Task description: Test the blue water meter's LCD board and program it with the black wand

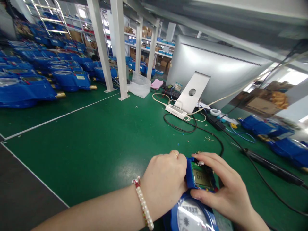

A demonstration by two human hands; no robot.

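A blue meter (196,215) with a round dial lies at the bottom of the view, right of centre. Above its dial sits a blue housing with a green circuit board and a small display (202,177) that shows letters starting "Err". My left hand (166,178), wearing a beaded bracelet and a ring, is closed against the left side of the housing; its fingertips are hidden. My right hand (222,184) grips the housing from the right, its thumb at the lower edge and its fingers at the top edge.
A large monitor (216,67) stands behind, with a white power strip (176,111) and cables at its foot. A black electric screwdriver (271,165) lies at the right. Blue meters (69,78) crowd the left, with more at the far right. Small screws (209,138) dot the green mat.
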